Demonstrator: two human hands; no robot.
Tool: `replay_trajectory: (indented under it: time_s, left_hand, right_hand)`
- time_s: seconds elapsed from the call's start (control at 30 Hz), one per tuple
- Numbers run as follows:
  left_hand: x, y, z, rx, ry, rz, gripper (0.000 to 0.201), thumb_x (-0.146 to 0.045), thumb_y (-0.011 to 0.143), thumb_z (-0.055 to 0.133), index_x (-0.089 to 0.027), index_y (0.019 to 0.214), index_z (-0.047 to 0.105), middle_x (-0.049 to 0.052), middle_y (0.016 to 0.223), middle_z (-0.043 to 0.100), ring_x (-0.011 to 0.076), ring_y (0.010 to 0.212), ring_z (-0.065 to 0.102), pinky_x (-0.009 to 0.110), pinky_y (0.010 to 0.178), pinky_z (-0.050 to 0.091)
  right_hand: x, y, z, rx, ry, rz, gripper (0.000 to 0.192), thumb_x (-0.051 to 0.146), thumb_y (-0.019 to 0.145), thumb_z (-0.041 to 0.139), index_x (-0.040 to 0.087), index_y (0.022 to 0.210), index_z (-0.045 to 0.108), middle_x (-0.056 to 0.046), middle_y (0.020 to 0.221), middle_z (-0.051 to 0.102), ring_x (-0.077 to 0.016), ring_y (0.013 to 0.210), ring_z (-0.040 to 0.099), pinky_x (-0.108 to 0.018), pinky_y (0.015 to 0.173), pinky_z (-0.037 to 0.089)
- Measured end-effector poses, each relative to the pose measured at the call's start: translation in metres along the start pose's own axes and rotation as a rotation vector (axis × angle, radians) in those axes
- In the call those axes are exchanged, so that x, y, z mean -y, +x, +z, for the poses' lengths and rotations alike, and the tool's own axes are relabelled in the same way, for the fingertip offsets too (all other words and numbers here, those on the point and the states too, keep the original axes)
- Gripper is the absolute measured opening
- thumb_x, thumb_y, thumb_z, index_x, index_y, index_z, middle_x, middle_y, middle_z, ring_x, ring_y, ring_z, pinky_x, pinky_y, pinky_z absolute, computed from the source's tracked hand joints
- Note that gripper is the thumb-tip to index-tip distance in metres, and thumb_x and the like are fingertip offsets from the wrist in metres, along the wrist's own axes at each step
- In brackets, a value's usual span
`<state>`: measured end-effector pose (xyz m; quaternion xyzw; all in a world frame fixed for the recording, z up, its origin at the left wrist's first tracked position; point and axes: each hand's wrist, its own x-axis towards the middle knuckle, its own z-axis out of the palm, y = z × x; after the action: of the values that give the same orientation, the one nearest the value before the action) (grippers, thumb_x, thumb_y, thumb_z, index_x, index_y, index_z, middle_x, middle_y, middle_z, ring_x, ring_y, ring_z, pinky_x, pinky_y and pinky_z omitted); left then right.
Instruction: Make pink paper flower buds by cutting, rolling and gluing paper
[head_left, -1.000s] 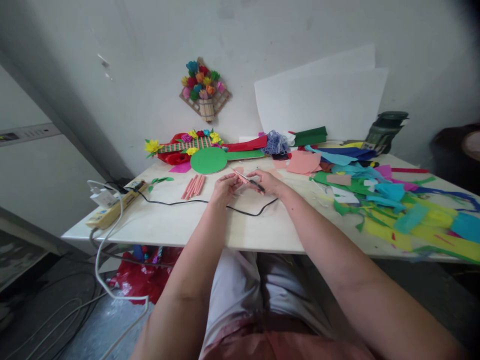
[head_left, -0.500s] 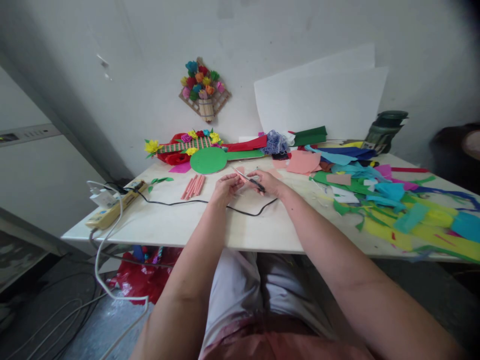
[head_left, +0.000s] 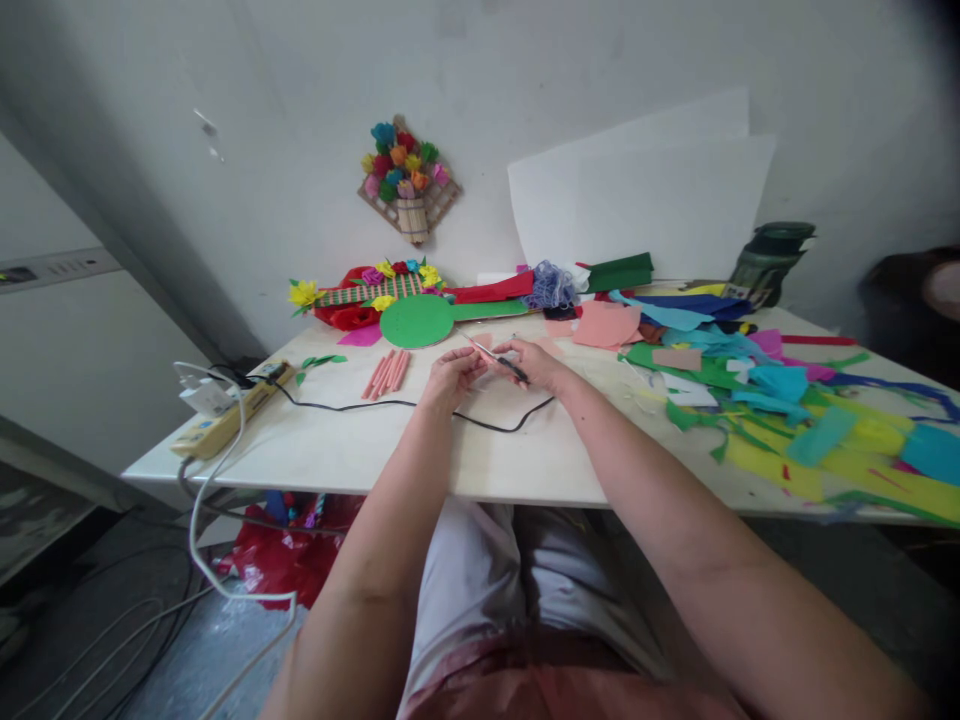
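Observation:
My left hand [head_left: 457,374] is over the middle of the table, its fingers pinched on a small piece of pink paper [head_left: 489,366], largely hidden by the fingers. Close beside it, my right hand [head_left: 534,364] grips what look like slim scissors [head_left: 501,360], with a silver tip pointing up and left and a dark handle end. The scissors lie across the paper between both hands. Left of my hands is a bundle of rolled pink paper sticks [head_left: 387,375]. More pink paper [head_left: 606,324] is piled beyond my right hand.
A black cord [head_left: 352,407] crosses the table from a power strip [head_left: 232,415]. Behind my hands lies a green round paper shape [head_left: 417,321]. Coloured paper scraps [head_left: 795,400] cover the right side. A dark bottle [head_left: 771,264] stands at the back right.
Almost nothing differs. The scissors and the fingers around them have shifted very slightly; both hands stay in the same place.

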<state>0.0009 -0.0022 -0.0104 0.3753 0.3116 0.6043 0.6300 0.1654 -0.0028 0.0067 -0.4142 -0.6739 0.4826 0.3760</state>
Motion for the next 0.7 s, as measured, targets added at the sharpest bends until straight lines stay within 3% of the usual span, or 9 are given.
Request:
replay_trajectory:
  time_s: [0.4, 0.7]
  left_hand:
    - [-0.001, 0.0, 0.0, -0.028, 0.0, -0.002, 0.01, -0.001, 0.065, 0.062, -0.01, 0.071, 0.06, 0.006, 0.063, 0.065, 0.012, 0.06, 0.063, 0.027, 0.07, 0.052]
    - [0.0, 0.005, -0.003, -0.076, -0.023, 0.027, 0.012, -0.005, 0.061, 0.062, -0.011, 0.071, 0.058, 0.004, 0.062, 0.064, 0.0118, 0.058, 0.062, 0.026, 0.064, 0.051]
  right_hand:
    - [0.006, -0.003, 0.003, -0.017, 0.006, 0.012, 0.033, 0.019, 0.071, 0.067, 0.015, 0.1, 0.053, 0.01, 0.039, 0.045, -0.0063, 0.032, 0.038, -0.016, 0.031, 0.028]
    - [-0.008, 0.003, -0.006, -0.022, 0.115, -0.084, 0.037, 0.028, 0.072, 0.066, 0.015, 0.103, 0.051, 0.007, 0.046, 0.052, -0.0071, 0.034, 0.042, -0.017, 0.032, 0.034]
